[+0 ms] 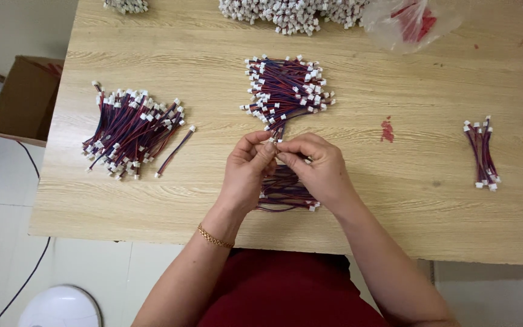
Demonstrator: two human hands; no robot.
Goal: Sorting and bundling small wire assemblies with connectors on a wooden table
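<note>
Both hands meet over the worktop (pixel 152 206): the left hand (pixel 246 172) and right hand (pixel 319 169) pinch one end of a red-and-blue wire bundle (pixel 286 194), probably to keep its white plugs level. A fanned heap of wires (pixel 286 91) lies just beyond, a second pile (pixel 131 130) to the left. A clear plastic bag (pixel 410 21) of red wires sits at the far edge; a brown cardboard box (pixel 25 97) stands on the floor.
</note>
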